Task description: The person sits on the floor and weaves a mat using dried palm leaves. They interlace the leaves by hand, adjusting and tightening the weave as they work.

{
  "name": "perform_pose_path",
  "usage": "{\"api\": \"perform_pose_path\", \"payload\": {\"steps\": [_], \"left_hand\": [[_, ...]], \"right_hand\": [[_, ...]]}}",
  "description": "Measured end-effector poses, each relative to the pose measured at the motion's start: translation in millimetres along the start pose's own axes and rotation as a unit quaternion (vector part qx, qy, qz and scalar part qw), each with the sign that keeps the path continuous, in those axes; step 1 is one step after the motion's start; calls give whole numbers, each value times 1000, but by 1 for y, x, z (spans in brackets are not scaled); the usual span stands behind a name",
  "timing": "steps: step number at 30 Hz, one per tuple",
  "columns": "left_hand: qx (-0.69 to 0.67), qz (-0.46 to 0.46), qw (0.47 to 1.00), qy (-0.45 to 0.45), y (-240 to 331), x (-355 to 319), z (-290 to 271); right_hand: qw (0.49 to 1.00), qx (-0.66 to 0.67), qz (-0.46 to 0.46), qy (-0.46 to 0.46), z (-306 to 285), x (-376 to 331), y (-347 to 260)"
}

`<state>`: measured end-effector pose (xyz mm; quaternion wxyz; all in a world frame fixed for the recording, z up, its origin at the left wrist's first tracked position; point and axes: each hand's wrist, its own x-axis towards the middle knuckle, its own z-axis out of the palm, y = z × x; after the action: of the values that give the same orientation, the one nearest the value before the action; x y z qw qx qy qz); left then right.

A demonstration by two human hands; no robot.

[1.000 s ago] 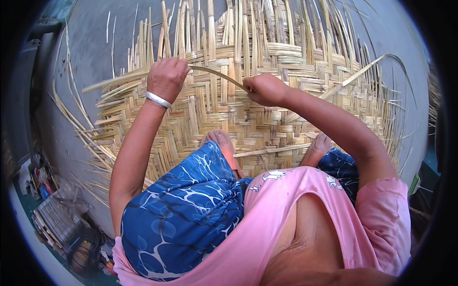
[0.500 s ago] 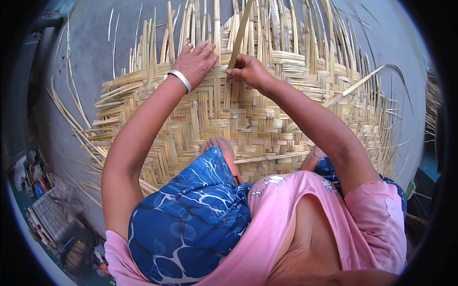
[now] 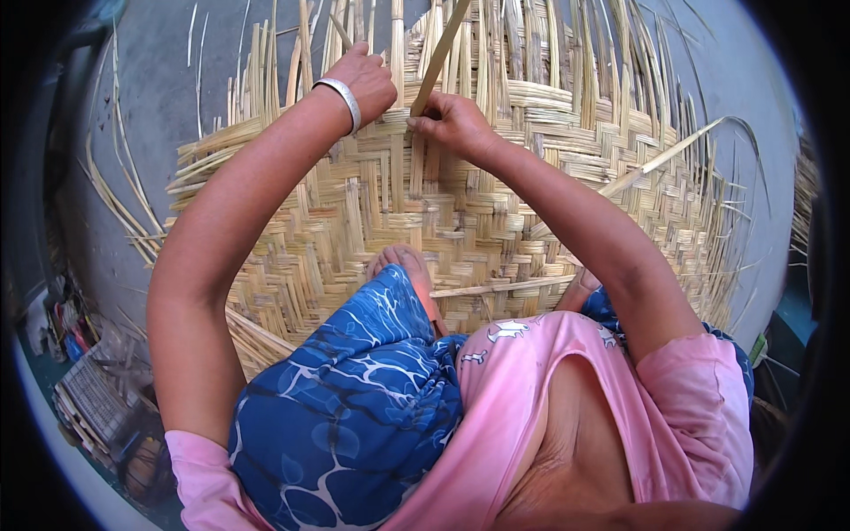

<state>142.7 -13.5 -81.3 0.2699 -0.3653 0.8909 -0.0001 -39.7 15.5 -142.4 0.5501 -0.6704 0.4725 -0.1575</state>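
Left hand [image 3: 367, 86]: among upright strips [image 3: 396, 40]; we cannot tell its fingers' grip.
Mat [image 3: 482, 239]: on the floor [image 3: 155, 97], below both hands.
Right hand [image 3: 456, 124]: fingers pinching a flat strip [image 3: 440, 55].
Weaving: strip-laying, we judge; next calls for lifting upright strips.

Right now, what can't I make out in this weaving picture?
All in the head view:
- What the left hand grips, if anything: its own back hides the palm.
- Far end of the strip in the right hand: cut off by the top edge.
- Mat's near side: covered by blue cloth.
- Lower-left clutter: dark, blurred.
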Motion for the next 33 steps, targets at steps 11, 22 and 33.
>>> {"api": "perform_pose_path", "payload": {"steps": [11,22,33], "left_hand": [[-32,-72,975,210,18,-2,51],[-440,-419,720,335,-26,-3,70],[-508,-316,759,257,-17,-34,47]], "right_hand": [[999,11,-34,-19,3,13,-9],[993,116,-1,11,23,29,7],[990,141,2,31,26,24,6]]}}
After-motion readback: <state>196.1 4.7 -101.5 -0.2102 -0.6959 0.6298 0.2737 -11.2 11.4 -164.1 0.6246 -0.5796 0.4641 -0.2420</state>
